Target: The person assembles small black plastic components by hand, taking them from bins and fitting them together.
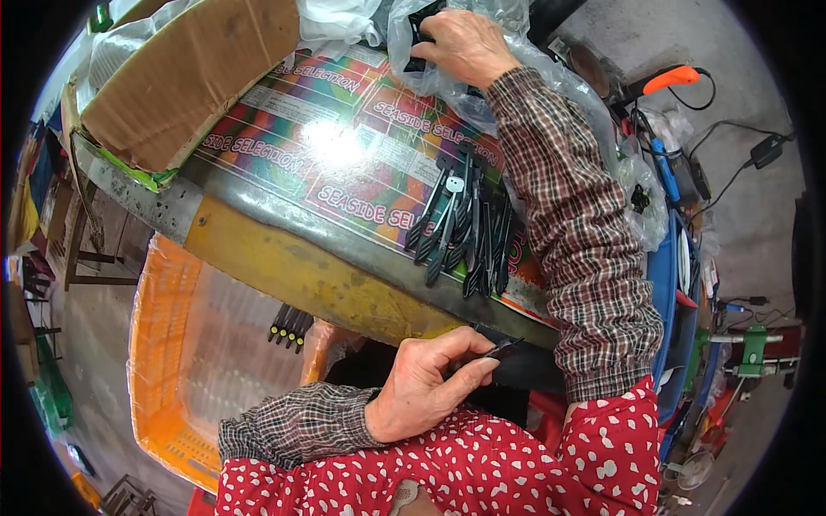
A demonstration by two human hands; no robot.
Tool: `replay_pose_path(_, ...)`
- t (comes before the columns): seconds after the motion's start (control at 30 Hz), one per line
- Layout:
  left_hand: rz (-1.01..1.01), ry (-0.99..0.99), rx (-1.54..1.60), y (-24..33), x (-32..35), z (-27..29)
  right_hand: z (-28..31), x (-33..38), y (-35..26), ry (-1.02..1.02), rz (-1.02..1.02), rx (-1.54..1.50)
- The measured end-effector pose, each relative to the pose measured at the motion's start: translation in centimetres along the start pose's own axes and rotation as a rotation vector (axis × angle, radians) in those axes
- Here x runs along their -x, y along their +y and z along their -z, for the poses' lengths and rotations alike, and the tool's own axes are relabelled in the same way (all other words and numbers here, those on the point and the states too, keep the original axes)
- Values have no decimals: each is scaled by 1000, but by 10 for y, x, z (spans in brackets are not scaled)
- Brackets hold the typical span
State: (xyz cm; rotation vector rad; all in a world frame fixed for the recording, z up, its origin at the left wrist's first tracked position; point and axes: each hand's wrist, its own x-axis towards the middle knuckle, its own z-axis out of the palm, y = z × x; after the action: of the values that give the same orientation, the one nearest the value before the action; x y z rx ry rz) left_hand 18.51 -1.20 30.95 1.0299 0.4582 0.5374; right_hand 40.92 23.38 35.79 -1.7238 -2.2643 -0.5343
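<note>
My left hand (430, 383) is closed near my lap, just below the table's front edge. Between its thumb and fingers is a small, thin black piece (504, 347). At the far side of the table my right hand (469, 45) reaches into a clear plastic bag (404, 53) with dark parts inside. Its fingers are curled, and what they grip is hidden. A loose pile of slim black pieces (471, 228) lies on the table beside my right forearm; one small light-coloured piece (453, 184) stands out on top.
A printed colourful sheet (284, 129) covers the tabletop. An open cardboard box (185, 86) stands at the left. Below the edge sits an orange basket (159, 344) with a clear liner and several black yellow-tipped pieces (291, 327). Blue bins (667, 267), cables and an orange-handled tool (671, 79) are at the right.
</note>
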Motion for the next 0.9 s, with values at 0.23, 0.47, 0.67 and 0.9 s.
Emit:
replay_pose_path(0.23,-34,-38,-12,0,-3,2,-23,-9,4,-6,-46,-57)
replay_pose_path(0.47,-62,-35,-9,-1,-6,3,-23,-6,4,14,-94,-103)
replay_pose_path(0.67,-62,-41,-7,-3,-5,2,-17,-14,0,-102,-176,-155)
replay_pose_path(0.9,-59,-28,-10,-3,-1,1,-35,-18,1,43,-78,-168)
